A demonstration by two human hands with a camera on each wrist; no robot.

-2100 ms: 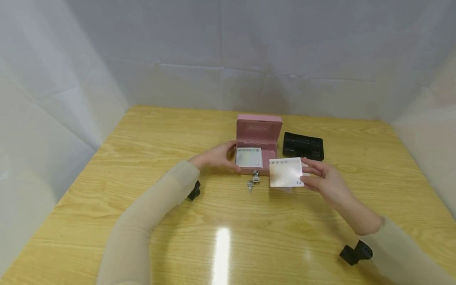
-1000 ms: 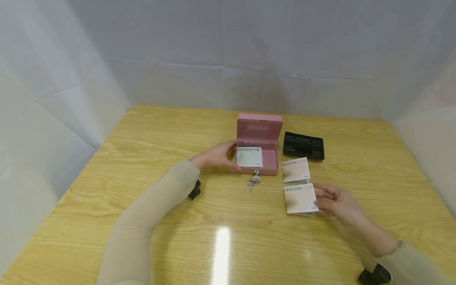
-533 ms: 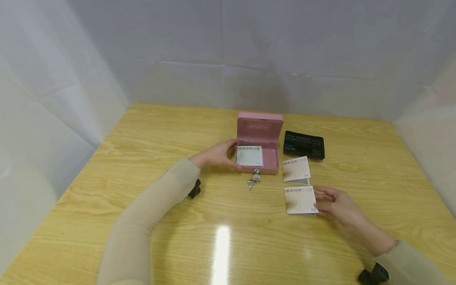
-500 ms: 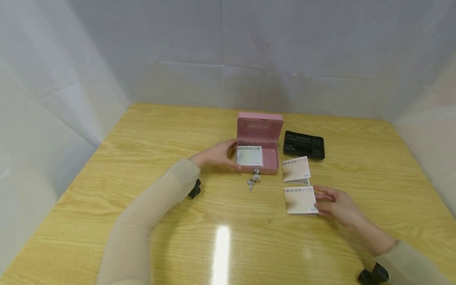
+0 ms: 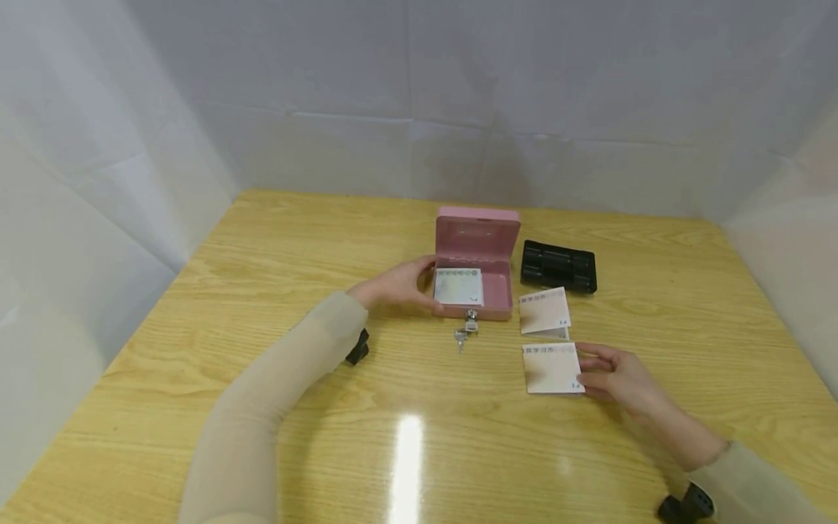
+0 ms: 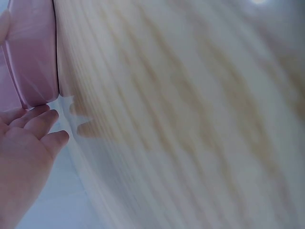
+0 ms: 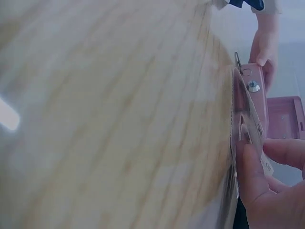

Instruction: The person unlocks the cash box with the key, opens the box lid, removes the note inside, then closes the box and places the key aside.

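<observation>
An open pink cash box (image 5: 501, 285) stands mid-table with its lid up, a white card (image 5: 458, 287) lying inside and a key (image 5: 466, 331) in its front lock. My left hand (image 5: 419, 285) holds the box's left side, thumb at the front corner; the left wrist view shows its fingers (image 6: 33, 125) against the pink box (image 6: 28, 52). Two white cards lie right of the box: a far card (image 5: 544, 311) and a near card (image 5: 552, 368). My right hand (image 5: 591, 371) pinches the near card's right edge; the right wrist view shows its thumb (image 7: 250, 176) on the near card (image 7: 248, 129).
A black plastic tray (image 5: 558, 267) sits right of the box at the back. The wooden table (image 5: 262, 240) is walled by white sheets on three sides. Small black devices hang under my left sleeve (image 5: 357, 349) and my right sleeve (image 5: 684, 502).
Two seconds ago my right hand held cards up beside the box. It then came toward me; one card lies by the box, the other lower and flatter on the table. The left hand stayed.
</observation>
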